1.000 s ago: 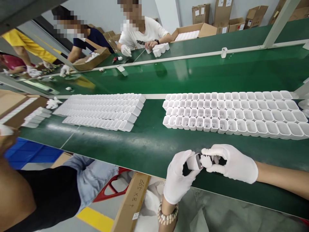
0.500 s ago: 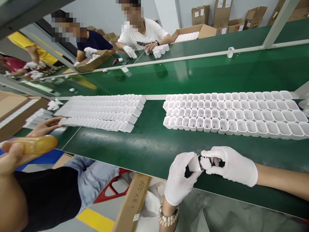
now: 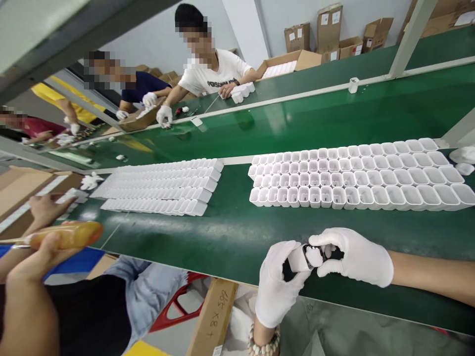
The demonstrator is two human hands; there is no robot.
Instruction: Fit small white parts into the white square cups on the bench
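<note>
Quite snugly, the left hand (image 3: 276, 282), in a white glove, has its grip closed around a white cup (image 3: 297, 259) tipped sideways over the near edge of the green surface (image 3: 226, 240). Facing it, the gloved right hand (image 3: 358, 257) pinches a small white-and-black part (image 3: 314, 257) between thumb and fingers, its grip nearly closed, with the part right at the cup's mouth. Beyond the hands stand rows of open cups (image 3: 352, 196), while more rows of white containers (image 3: 200, 194) lie farther left.
</note>
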